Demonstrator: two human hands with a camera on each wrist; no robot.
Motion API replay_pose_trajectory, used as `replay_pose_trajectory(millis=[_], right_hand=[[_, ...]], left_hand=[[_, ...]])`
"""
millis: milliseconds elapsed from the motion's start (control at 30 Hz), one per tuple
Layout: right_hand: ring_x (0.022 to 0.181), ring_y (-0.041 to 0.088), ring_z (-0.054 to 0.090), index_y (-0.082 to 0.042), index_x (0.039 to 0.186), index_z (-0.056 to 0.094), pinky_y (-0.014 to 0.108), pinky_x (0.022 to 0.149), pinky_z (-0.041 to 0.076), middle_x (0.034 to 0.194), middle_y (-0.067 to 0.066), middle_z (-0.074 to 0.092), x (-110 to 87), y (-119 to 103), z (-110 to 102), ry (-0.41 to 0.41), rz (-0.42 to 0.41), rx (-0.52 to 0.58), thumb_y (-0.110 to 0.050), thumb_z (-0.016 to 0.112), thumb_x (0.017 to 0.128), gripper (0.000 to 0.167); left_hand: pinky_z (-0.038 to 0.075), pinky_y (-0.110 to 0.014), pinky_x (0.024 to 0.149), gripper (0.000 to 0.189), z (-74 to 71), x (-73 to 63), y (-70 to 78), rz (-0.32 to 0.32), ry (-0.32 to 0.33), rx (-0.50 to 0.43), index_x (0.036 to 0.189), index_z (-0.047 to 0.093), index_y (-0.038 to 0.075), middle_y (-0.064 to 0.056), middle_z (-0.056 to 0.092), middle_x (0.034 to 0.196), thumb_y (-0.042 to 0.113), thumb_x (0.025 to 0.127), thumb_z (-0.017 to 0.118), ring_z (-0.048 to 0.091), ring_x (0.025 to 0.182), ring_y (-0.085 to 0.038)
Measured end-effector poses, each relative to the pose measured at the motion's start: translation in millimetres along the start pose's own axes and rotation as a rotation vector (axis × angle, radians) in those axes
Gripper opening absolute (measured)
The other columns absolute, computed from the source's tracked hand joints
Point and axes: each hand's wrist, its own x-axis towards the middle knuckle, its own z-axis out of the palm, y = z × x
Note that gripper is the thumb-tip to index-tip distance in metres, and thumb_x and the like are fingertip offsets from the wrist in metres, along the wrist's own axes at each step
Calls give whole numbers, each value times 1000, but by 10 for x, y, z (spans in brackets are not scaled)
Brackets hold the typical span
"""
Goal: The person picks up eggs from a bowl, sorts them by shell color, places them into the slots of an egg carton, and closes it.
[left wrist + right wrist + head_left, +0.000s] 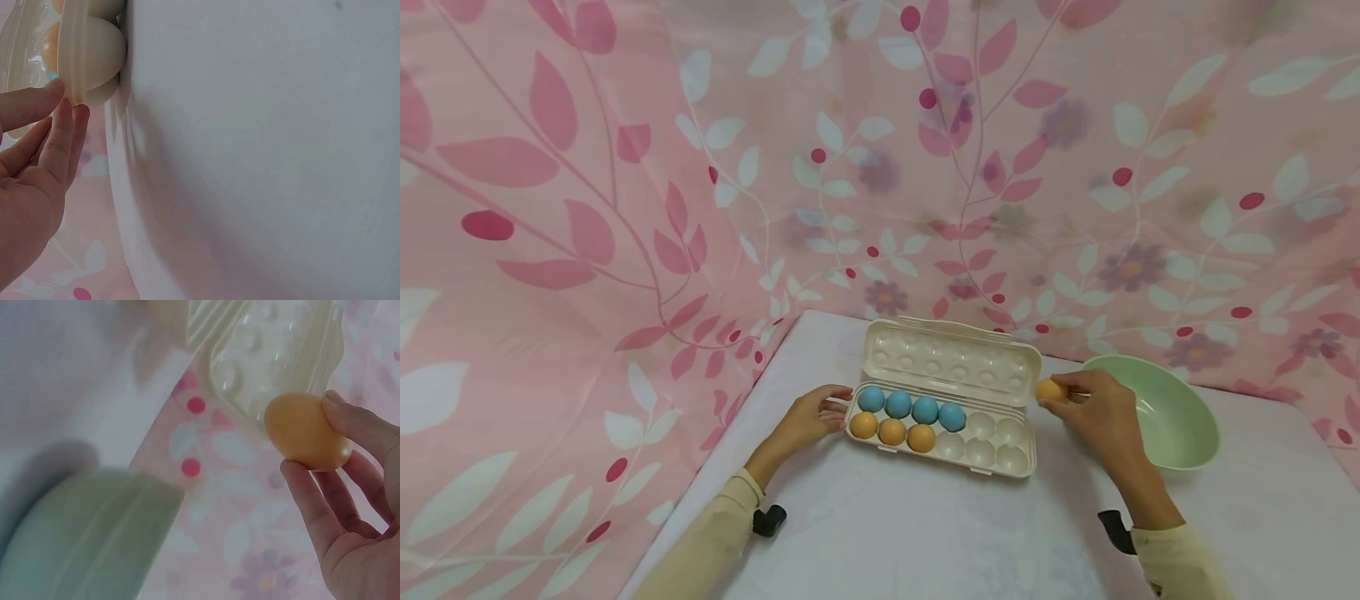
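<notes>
An egg carton point(925, 462) lies with its lid point(951, 358) raised. Several blue eggs point(898, 404) fill the left part of its back row, and three orange-brown eggs point(892, 432) sit in the front row; the cups at the right hold none. At the carton's left end, my left hand point(808, 421) holds the rim point(74, 50) between thumb and fingertips. To the right of the lid, my right hand point(1101, 412) pinches another orange-brown egg point(306, 431) with thumb and fingers, up in the air.
A light green bowl point(1180, 417) stands right behind my right hand, its inside partly hidden by it. The white-covered table point(925, 542) runs up to a pink floral cloth point(880, 208) at the back and left.
</notes>
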Motion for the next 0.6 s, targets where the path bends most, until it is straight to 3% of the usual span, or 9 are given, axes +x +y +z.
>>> replay_pose_trajectory(millis=[133, 333, 600], right_hand=[[82, 25, 69, -1, 97, 73, 22, 68, 56, 93, 8, 65, -39, -110, 150, -50, -22, 88, -5, 91, 62, 39], [83, 24, 68, -1, 99, 72, 31, 71, 58, 96, 8, 65, -98, -215, 353, -117, -22, 174, -4, 90, 64, 40], [87, 20, 68, -5, 104, 72, 28, 74, 58, 99, 5, 64, -197, -365, 600, -202, 31, 210, -8, 90, 66, 42]], left_hand=[[55, -30, 85, 55, -2, 1, 19, -9, 2, -4, 133, 54, -1, -18, 59, 128, -12, 81, 69, 63, 107, -29], [55, -30, 85, 54, 1, 2, 26, -7, 3, 2, 132, 55, -1, -17, 59, 128, -12, 81, 69, 64, 107, -29], [55, -31, 87, 54, -2, -6, 2, -1, 4, -5, 132, 54, -1, -16, 59, 128, -12, 81, 69, 63, 108, -28]])
